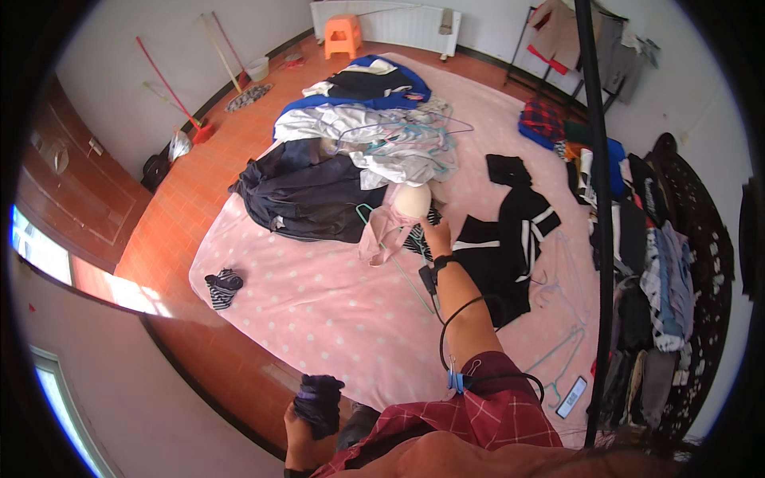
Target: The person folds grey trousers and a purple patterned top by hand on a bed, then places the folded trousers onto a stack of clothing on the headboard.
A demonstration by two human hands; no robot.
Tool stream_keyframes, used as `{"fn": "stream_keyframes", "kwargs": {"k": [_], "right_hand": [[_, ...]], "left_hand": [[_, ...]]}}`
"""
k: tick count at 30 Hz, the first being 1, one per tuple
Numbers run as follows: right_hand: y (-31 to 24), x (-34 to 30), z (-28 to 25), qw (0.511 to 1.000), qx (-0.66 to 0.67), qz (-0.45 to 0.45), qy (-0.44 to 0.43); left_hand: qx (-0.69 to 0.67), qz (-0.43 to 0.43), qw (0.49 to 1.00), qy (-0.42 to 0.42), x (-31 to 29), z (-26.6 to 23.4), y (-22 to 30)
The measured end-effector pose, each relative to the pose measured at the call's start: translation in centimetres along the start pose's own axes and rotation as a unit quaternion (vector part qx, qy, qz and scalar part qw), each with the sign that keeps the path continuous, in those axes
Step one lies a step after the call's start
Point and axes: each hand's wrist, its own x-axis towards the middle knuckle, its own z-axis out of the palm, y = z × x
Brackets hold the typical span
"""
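My left hand (299, 429), low at the bedside, is closed round a dark bundled cloth (319, 405) with purplish parts; its exact kind is unclear. My right arm stretches over the bed. Its hand (436, 237) has its fingers drawn together at the lower edge of a pale pink bra (384, 231), whose cup faces up. Black-and-white striped cloth (417, 240) lies under and beside these fingers, partly hidden. To the left of the bra is a heap of dark clothes (307, 195); to its right lies a black garment with white stripes (522, 239).
White clothes with hangers (382, 135) and blue-and-black clothes (370, 84) lie farther back on the pink dotted bedspread (319, 311). Striped socks (224, 288) sit near its left edge. A phone (571, 397) and hangers lie right. A black pole (602, 239) stands before piled clothes (645, 279).
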Motion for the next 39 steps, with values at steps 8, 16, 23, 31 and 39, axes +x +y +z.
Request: {"fn": "stream_keyframes", "kwargs": {"k": [8,16,23,31,39], "right_hand": [[2.1,8.1,8.1,0.994,0.060,-0.082,-0.037],[-10.1,2.1,-5.8,0.949,-0.025,-0.313,-0.019],[-23.8,-3.2,-22.0,0.854,-0.179,-0.473,0.119],[-32.9,-7.1,-24.8,0.844,0.356,-0.400,0.002],[-42.2,-9.8,-26.2,0.823,0.396,-0.403,0.055]], "left_hand": [[-0.001,-0.073,0.997,0.034,5.0,-4.1,-7.5],[0.121,0.066,0.989,0.057,0.2,4.5,2.7],[0.171,0.171,0.970,0.009,0.4,2.2,2.6],[0.157,0.240,0.957,0.032,-5.0,0.1,7.1],[0.064,0.267,0.960,0.062,-2.8,-9.7,9.4]]}}
